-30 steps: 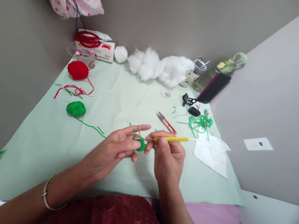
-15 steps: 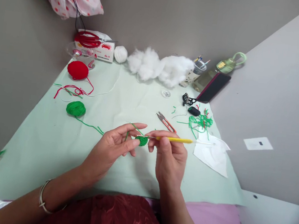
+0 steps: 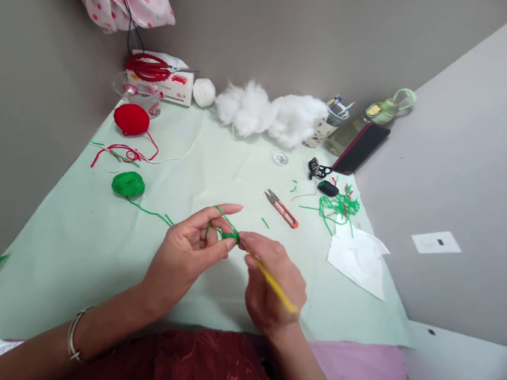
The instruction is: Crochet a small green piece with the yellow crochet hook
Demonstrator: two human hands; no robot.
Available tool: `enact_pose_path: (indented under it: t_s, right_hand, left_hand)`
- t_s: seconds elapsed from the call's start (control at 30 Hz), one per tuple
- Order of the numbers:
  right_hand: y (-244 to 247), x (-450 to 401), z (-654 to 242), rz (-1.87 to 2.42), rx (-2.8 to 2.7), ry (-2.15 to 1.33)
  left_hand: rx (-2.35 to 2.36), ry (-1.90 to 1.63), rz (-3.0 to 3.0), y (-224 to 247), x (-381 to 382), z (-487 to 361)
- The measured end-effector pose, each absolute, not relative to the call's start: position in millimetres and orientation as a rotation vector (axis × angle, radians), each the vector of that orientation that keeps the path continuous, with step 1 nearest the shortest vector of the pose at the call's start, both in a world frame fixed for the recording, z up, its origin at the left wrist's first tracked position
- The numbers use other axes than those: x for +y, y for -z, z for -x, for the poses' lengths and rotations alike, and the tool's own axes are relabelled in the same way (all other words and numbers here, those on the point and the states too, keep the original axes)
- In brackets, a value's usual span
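Observation:
Between thumb and fingers my left hand [image 3: 188, 247] pinches a small green crocheted piece [image 3: 230, 235], and green yarn runs over its raised index finger. My right hand [image 3: 276, 282] grips a yellow-handled crochet hook [image 3: 274, 284], whose handle slants down to the right. The hook's tip meets the green piece but is hidden by the fingers. A green yarn ball [image 3: 128, 184] lies to the left, its strand trailing toward my left hand. Orange-handled thread snips [image 3: 281, 209] rest just beyond my right hand.
Along the back stand a white box [image 3: 173, 88] with red scissors [image 3: 148, 67], a white yarn ball [image 3: 204, 92], fluffy stuffing [image 3: 247, 109], a pen cup [image 3: 323, 128] and a phone [image 3: 361, 149]. Red yarn [image 3: 131, 119] sits left; green scraps [image 3: 339, 207] and white paper [image 3: 358, 258] lie right.
The hook has swung from nearly level to a slant down to the right as my right hand turned and lowered. The green piece has tilted and moved slightly left with my left hand.

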State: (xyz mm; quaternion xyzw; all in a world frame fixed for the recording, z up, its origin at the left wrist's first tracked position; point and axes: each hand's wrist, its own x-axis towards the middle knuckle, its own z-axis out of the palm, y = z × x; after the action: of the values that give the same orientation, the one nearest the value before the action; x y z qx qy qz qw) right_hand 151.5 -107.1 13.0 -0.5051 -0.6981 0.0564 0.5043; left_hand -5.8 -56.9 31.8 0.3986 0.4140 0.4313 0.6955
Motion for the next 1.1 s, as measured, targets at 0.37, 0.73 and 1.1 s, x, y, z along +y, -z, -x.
enact_pose_path:
  t_s: [0.37, 0.73, 1.1]
  right_hand:
    - [-24, -92, -154, 1.066, -1.139, -0.71]
    - [-12, -98, -150, 1.148, -1.639, -0.001]
    - [-17, -87, -149, 1.065, -1.101, -0.776]
  left_hand:
    - [0.699, -0.795, -0.665, -35, -48, 8]
    - [0.695, -0.754, -0.526, -29, -50, 3]
    - [0.754, -0.842, -0.795, -26, -50, 6]
